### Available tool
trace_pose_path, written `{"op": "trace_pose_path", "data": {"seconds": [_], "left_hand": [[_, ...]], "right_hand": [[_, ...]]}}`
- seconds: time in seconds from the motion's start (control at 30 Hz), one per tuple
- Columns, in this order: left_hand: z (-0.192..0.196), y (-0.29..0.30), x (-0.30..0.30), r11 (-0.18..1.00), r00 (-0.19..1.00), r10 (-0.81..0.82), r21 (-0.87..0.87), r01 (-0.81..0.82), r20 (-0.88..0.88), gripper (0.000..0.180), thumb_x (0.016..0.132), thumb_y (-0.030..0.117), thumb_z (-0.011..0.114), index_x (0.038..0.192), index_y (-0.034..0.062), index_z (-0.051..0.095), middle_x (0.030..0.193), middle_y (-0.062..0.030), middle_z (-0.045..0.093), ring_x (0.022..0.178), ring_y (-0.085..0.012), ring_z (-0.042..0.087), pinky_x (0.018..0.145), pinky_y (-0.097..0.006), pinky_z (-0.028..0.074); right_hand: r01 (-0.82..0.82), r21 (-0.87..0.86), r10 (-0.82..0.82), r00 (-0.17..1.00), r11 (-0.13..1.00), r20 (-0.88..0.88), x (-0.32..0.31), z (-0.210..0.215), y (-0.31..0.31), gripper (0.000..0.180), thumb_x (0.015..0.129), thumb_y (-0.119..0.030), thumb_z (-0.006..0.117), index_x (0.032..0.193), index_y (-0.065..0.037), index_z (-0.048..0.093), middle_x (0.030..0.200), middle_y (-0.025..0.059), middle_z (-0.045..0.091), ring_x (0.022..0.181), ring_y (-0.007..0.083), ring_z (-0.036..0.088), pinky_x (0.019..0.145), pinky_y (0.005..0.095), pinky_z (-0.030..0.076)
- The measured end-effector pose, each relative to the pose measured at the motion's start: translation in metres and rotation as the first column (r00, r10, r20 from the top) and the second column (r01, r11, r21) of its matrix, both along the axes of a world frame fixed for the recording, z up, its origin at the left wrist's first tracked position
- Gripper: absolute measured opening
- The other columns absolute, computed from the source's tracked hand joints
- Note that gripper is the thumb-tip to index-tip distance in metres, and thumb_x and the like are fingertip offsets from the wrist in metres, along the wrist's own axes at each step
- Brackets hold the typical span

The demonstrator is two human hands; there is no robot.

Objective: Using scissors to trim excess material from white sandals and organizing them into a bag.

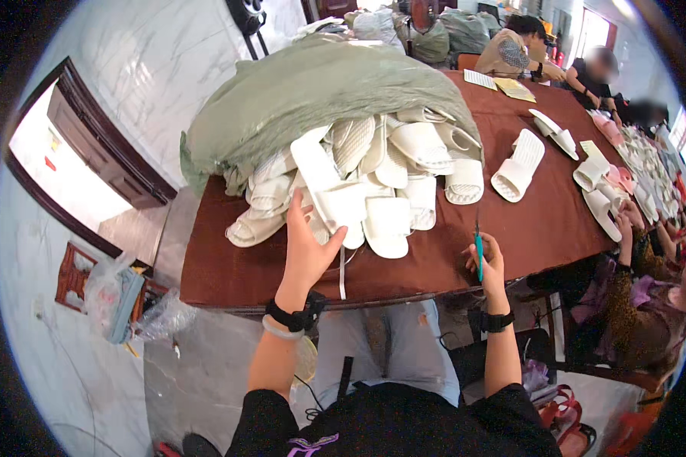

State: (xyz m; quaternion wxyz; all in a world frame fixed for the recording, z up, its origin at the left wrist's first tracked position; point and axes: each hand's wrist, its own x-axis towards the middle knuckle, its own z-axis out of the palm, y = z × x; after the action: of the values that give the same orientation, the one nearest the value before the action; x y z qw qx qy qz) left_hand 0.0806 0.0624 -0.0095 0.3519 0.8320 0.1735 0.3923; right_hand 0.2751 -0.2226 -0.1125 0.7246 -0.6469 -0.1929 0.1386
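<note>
The slipper pile (358, 179) is heaped loosely against the green sack (312, 87), so a careless tug on one low slipper could bring others sliding off the table (229, 266) edge. The teal tool (479, 255) points upward, and a slip could nick a finger or a sole. The left hand (306, 247) is spread open, fingertips on a white slipper (335, 207) at the pile's near edge, not yet gripped. The right hand (489, 263) is closed around the tool, apart from the pile, to its right; the tool's tip is perhaps a blade, too small to tell.
</note>
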Motion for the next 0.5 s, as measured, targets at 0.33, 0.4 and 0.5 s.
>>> {"op": "trace_pose_path", "data": {"seconds": [0.33,0.4,0.5], "left_hand": [[0.001,0.035,0.037,0.992,0.99,-0.095,-0.069,0.102,0.101,0.099,0.064,0.008,0.074,0.141,-0.0022,0.014,0.143,-0.0204,0.027,0.132,-0.0298,0.029,0.108,-0.036,0.024],[0.018,0.018,0.026,0.989,0.988,-0.01,0.148,-0.013,0.156,0.097,0.064,0.004,0.072,0.142,-0.0008,0.015,0.144,-0.0182,0.025,0.132,-0.0292,0.028,0.108,-0.036,0.024],[0.036,-0.001,0.004,0.998,0.949,-0.054,-0.007,0.059,0.312,0.095,0.065,-0.001,0.069,0.144,0.0048,0.016,0.144,-0.0153,0.025,0.13,-0.0288,0.031,0.107,-0.041,0.026]], "right_hand": [[-0.019,0.064,0.02,0.999,0.998,-0.026,0.007,0.008,0.002,0.034,0.088,-0.021,0.061,0.114,-0.003,0.05,0.079,0.0072,0.062,0.06,0.0106,0.056,0.052,0.0231,0.042],[-0.004,0.114,0.01,0.998,0.993,-0.056,0.011,0.006,0.0,0.032,0.089,-0.021,0.06,0.113,-0.003,0.05,0.08,0.0076,0.062,0.06,0.0111,0.056,0.052,0.0233,0.042],[0.015,0.198,0.004,0.995,0.98,-0.1,0.017,-0.002,-0.009,0.03,0.089,-0.02,0.06,0.112,-0.003,0.05,0.08,0.0082,0.063,0.061,0.0118,0.057,0.053,0.0236,0.043]]}}
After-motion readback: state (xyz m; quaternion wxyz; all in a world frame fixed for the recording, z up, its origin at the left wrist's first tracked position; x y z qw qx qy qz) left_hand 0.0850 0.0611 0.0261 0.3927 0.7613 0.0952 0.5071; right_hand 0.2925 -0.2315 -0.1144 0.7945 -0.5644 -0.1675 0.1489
